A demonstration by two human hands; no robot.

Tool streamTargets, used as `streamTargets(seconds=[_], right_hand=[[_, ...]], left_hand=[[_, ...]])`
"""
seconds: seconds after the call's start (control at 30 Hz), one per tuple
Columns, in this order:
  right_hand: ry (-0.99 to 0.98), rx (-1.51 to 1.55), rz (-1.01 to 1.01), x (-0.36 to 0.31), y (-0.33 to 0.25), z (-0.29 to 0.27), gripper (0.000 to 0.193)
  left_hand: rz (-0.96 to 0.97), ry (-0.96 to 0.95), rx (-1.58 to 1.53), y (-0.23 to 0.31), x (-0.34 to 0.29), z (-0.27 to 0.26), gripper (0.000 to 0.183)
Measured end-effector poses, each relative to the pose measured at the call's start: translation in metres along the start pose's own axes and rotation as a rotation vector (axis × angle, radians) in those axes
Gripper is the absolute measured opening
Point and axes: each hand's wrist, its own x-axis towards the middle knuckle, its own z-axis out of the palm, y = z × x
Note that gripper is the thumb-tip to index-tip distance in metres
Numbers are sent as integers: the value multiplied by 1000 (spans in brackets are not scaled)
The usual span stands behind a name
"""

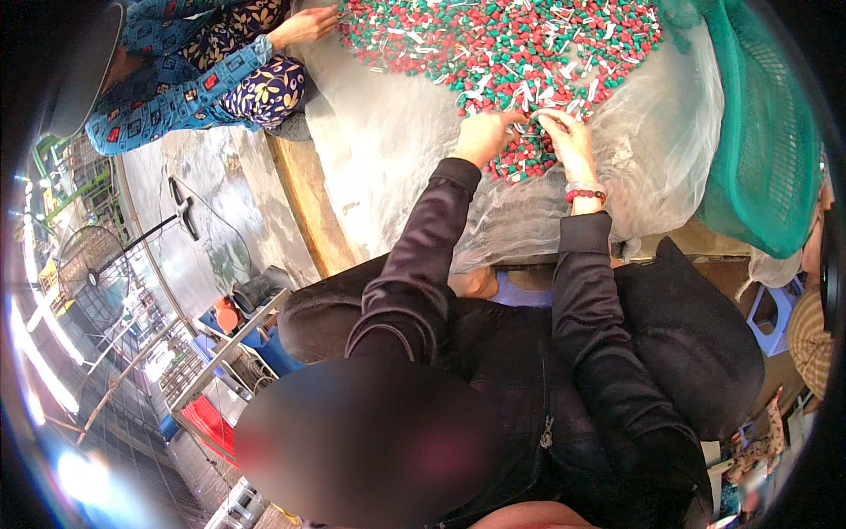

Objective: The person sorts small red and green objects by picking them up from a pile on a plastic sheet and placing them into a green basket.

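Note:
A wide heap of small red and green pieces (493, 53), mixed with white strips, lies on a translucent whitish mesh sheet (388, 167). Over its near end, my left hand (486, 137) is closed, its fingertips pressed together just above the pieces. My right hand (571, 146), with red beads at the wrist, comes in from the other side, thumb and fingers pinched close to the left fingertips. Whatever either pinch holds is too small to make out. Between my hands and toward me, a narrow tongue of the same pieces (520, 163) spreads over the sheet.
A co-worker's hand (304, 26) reaches into the far left of the heap from a blue patterned sleeve (176, 101). At the right stands a green plastic basket (762, 150) with green netting. A wooden edge (308, 212) runs along the left. Farther left is a standing fan (92, 264).

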Motion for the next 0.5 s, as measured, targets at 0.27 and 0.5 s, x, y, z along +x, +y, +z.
streamTargets(seconds=[0.27, 0.5], right_hand=[[126, -723, 74, 0, 22, 21, 26], [239, -106, -114, 21, 38, 6, 26]], left_hand=[[-235, 243, -471, -29, 21, -12, 26], [-512, 65, -1479, -24, -32, -5, 24]])
